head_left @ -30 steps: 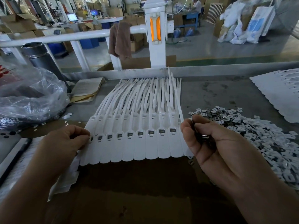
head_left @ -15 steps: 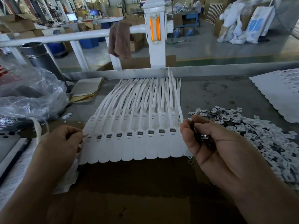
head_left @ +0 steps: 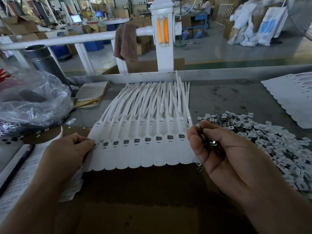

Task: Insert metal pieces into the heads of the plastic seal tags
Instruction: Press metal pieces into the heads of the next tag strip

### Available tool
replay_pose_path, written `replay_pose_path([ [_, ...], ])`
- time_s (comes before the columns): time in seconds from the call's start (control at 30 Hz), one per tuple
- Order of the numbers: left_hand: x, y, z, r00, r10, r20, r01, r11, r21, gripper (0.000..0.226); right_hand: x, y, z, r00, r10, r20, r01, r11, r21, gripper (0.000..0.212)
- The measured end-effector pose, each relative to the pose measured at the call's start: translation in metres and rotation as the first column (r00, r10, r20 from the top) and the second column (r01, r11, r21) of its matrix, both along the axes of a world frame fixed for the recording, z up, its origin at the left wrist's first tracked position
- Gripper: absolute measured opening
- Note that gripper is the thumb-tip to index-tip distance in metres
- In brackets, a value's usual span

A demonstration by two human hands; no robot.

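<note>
Pinching the nine-o'clock tag head [head_left: 97, 132], left hand [head_left: 67, 149] is likely loading it; right hand [head_left: 224, 154] at three o'clock cups spare metal pieces [head_left: 211, 144] as supply

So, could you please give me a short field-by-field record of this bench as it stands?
Seal tags: white, side by side in one row, dark squares in the heads
Left hand: pinches at the leftmost tag's head
Right hand: curled round a handful of metal pieces
Loose pile: more pieces on the table, right of the row
Plastic bag: clear, at the left
</note>
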State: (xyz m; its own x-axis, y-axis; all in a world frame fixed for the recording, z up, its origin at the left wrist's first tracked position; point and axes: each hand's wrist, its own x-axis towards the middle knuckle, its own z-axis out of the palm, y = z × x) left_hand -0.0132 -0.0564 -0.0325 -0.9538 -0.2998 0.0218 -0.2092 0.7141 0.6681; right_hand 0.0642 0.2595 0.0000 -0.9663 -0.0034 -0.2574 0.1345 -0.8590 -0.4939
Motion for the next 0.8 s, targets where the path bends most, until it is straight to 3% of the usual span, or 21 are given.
replay_pose_path([
  [0.47,-0.001,0.003,-0.008,0.997,0.015,-0.070,-0.017,0.999,-0.029,0.011,-0.002,0.001,-0.004,1.000,0.012,-0.025,-0.012,1.000,0.010,0.028],
  [0.63,-0.004,0.000,-0.012,0.997,-0.001,-0.083,-0.007,0.994,-0.105,0.012,-0.003,0.001,-0.005,0.999,0.004,-0.035,-0.004,1.000,0.007,0.027],
  [0.8,-0.002,-0.004,-0.016,0.988,0.033,-0.148,-0.035,0.999,-0.012,0.015,-0.003,0.002,-0.002,0.999,0.005,-0.034,-0.005,1.000,-0.005,0.019],
])
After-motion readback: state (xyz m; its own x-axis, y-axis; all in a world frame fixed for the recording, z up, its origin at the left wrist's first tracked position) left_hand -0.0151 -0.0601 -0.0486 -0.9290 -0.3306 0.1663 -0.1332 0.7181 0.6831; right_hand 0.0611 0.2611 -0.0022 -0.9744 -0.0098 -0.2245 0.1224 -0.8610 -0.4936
